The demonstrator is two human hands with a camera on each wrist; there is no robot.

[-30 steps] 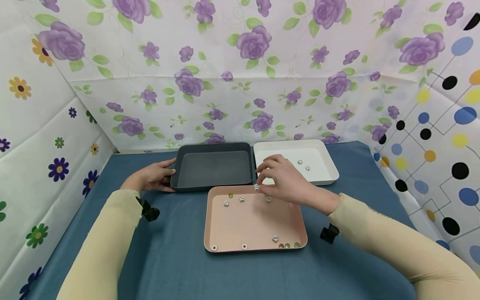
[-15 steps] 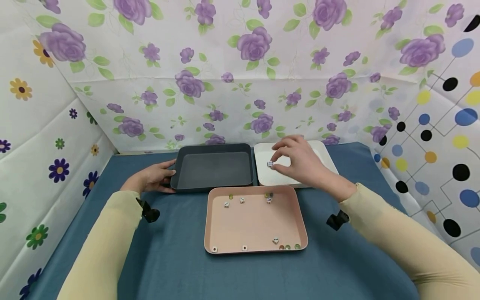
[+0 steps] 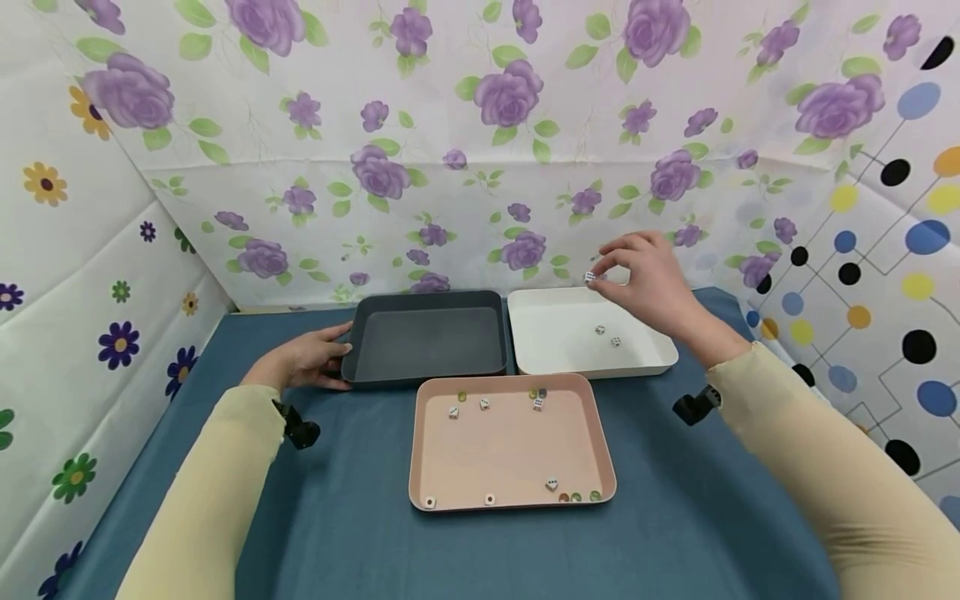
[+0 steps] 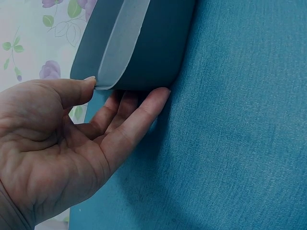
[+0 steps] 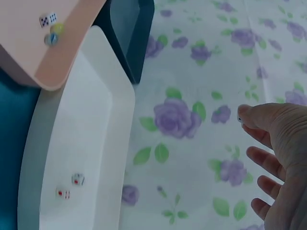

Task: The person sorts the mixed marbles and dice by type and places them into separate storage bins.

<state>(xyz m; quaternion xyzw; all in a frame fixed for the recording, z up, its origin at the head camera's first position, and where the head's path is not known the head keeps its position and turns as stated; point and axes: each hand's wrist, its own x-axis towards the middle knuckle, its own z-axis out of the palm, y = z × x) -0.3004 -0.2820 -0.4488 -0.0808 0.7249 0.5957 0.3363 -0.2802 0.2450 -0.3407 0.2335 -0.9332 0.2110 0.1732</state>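
High over the back edge of the white tray [image 3: 555,333], my right hand [image 3: 651,283] pinches a white die [image 3: 589,277] between thumb and index finger. In the right wrist view, the other fingers are spread and the die is mostly hidden by the thumb. Two dice [image 5: 71,187] lie inside the white tray. At the left, my left hand [image 3: 306,358] holds the left end of the dark grey tray [image 3: 427,342]. Its thumb [image 4: 79,91] is on the rim, with the other fingers against the outer wall below.
A pink tray [image 3: 510,450] in front holds several dice and glass beads, such as a die [image 3: 552,483] near its front edge and a green bead [image 3: 595,496] in the corner. Blue cloth [image 3: 337,533] covers the table; a flowered sheet [image 3: 450,208] hangs behind.
My right hand has carried the die from over the pink tray's back edge, up and to the right, past the white tray. My left hand stays on the dark grey tray.
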